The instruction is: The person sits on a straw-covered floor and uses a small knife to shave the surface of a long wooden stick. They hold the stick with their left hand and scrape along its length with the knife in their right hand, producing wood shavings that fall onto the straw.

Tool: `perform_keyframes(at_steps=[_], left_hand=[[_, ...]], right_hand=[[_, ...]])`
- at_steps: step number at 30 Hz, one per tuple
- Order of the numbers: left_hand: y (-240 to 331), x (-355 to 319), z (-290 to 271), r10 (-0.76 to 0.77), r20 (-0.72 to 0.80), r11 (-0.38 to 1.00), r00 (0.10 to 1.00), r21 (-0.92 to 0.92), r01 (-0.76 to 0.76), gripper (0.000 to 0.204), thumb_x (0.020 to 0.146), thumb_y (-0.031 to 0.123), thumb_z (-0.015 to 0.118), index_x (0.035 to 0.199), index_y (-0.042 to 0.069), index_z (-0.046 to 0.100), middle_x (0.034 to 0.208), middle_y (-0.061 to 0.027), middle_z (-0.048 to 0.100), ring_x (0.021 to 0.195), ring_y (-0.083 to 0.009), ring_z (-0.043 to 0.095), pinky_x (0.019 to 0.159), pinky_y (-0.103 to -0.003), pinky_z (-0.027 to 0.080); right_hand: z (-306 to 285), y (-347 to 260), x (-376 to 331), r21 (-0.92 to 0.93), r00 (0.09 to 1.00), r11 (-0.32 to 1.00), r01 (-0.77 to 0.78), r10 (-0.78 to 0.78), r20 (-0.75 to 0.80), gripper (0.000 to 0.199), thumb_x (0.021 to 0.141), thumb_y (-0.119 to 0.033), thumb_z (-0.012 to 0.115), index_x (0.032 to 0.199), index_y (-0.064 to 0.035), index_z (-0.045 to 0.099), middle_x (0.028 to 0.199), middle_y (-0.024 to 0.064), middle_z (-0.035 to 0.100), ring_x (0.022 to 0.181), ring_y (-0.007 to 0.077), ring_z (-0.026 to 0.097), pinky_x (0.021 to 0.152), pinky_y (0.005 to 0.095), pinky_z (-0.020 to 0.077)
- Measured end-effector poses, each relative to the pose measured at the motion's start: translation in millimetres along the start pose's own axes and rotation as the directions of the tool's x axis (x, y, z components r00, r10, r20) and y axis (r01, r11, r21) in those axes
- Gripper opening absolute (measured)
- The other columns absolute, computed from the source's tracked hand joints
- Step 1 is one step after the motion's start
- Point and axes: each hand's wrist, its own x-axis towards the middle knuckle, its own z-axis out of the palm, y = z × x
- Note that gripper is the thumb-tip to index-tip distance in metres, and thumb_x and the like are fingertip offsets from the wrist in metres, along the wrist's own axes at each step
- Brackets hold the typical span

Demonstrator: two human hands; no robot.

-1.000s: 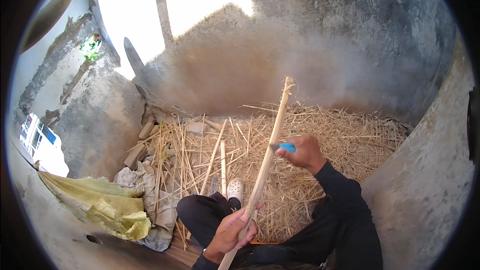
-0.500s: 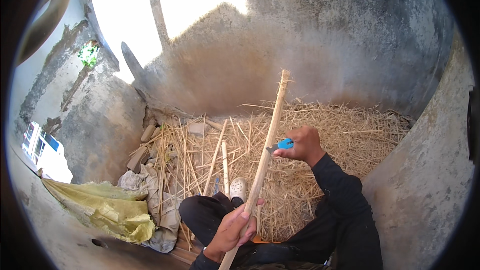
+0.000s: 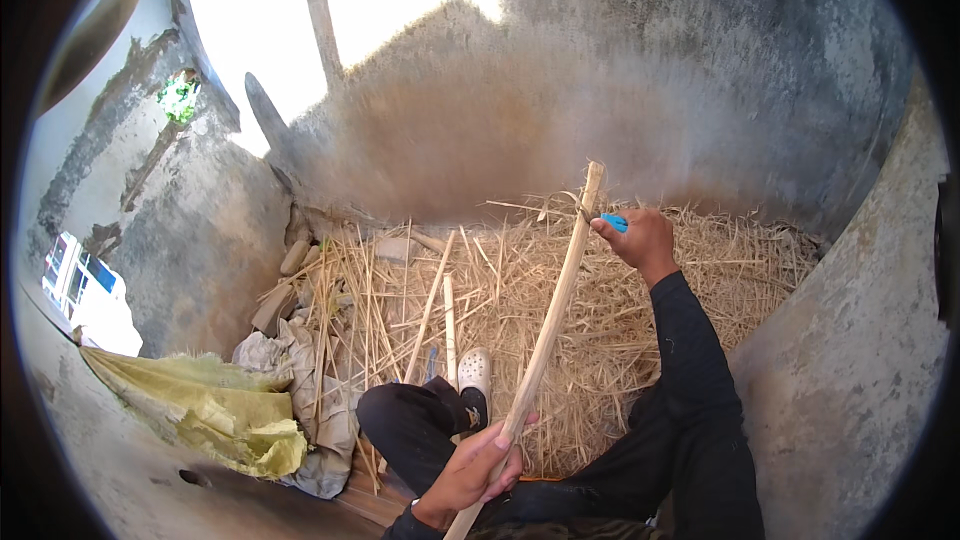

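My left hand (image 3: 478, 467) grips the lower part of a long pale wooden stick (image 3: 556, 310) that slants up and away from me. Up near the stick's top end, my right hand (image 3: 640, 238) holds a small blue-handled tool (image 3: 614, 222) against the wood. A thin curl of shaving hangs at the stick's tip. I am sitting with my dark-trousered leg bent in front, a white shoe (image 3: 474, 372) resting on the straw.
Dry straw (image 3: 560, 290) covers the ground ahead, with two more thin sticks (image 3: 440, 305) lying in it. Rough concrete walls (image 3: 620, 90) close in at the back and right. A yellow-green sack (image 3: 200, 405) and grey rags (image 3: 300, 380) lie at the left.
My right hand with the blue tool has slid up the stick toward its tip. The left hand keeps its hold low on the stick.
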Motion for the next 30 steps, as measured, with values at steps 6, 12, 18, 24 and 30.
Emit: perform_keyframes(at_steps=[6, 12, 18, 24, 30], left_hand=[[8.2, -45.0, -6.9, -0.055, -0.002, 0.996, 0.999, 0.066, 0.055, 0.052, 0.104, 0.032, 0.036, 0.141, -0.003, 0.033, 0.061, -0.0026, 0.049, 0.04, -0.0051, 0.038, 0.045, -0.019, 0.036], [8.1, 1.8, -24.3, 0.083, -0.08, 0.997, 0.993, 0.011, -0.082, 0.049, 0.104, 0.03, 0.033, 0.141, -0.003, 0.035, 0.066, -0.0034, 0.052, 0.039, -0.0049, 0.038, 0.044, -0.017, 0.035], [12.1, 15.6, -12.0, 0.084, -0.071, 0.996, 0.994, 0.018, -0.083, 0.049, 0.104, 0.03, 0.033, 0.142, -0.001, 0.035, 0.067, -0.0029, 0.05, 0.039, -0.0041, 0.037, 0.041, -0.016, 0.033], [10.7, 13.4, -2.8, 0.05, -0.123, 0.998, 0.991, 0.055, -0.043, 0.051, 0.102, 0.029, 0.04, 0.141, -0.003, 0.035, 0.061, -0.0018, 0.047, 0.039, -0.0055, 0.036, 0.045, -0.019, 0.036], [10.0, 11.2, 0.8, 0.049, -0.11, 0.995, 0.993, 0.096, -0.038, 0.05, 0.103, 0.028, 0.039, 0.142, -0.002, 0.033, 0.062, 0.0009, 0.041, 0.041, -0.0051, 0.034, 0.042, -0.018, 0.031]], right_hand=[[2.4, 126.2, 28.9, 0.005, 0.82, 0.821, -0.571, 0.57, -0.042, 0.086, 0.083, -0.08, 0.035, 0.057, -0.0025, 0.061, 0.049, 0.0125, 0.053, 0.053, 0.0287, 0.059, 0.054, 0.0445, 0.0433], [-14.1, 4.0, -16.1, 0.316, 0.984, 0.945, -0.088, 0.033, 0.176, 0.078, 0.082, -0.077, 0.046, 0.05, -0.0057, 0.05, 0.044, 0.0037, 0.04, 0.041, 0.0201, 0.041, 0.043, 0.0387, 0.0322], [-37.5, -70.8, -71.6, 0.315, 0.88, 0.879, 0.357, -0.429, 0.203, 0.072, 0.079, -0.077, 0.05, 0.054, -0.0106, 0.06, 0.045, 0.0065, 0.051, 0.043, 0.0252, 0.056, 0.044, 0.0375, 0.0426], [-22.4, -57.8, -49.0, 0.308, 0.957, 0.94, 0.149, -0.215, 0.195, 0.074, 0.074, -0.08, 0.051, 0.051, -0.0101, 0.059, 0.042, 0.0077, 0.049, 0.038, 0.0266, 0.053, 0.04, 0.039, 0.0409], [-14.9, -59.0, -51.2, 0.243, 0.935, 0.911, 0.334, -0.353, 0.039, 0.075, 0.074, -0.081, 0.051, 0.048, -0.011, 0.054, 0.041, 0.0061, 0.046, 0.039, 0.0265, 0.052, 0.041, 0.0377, 0.0413]])
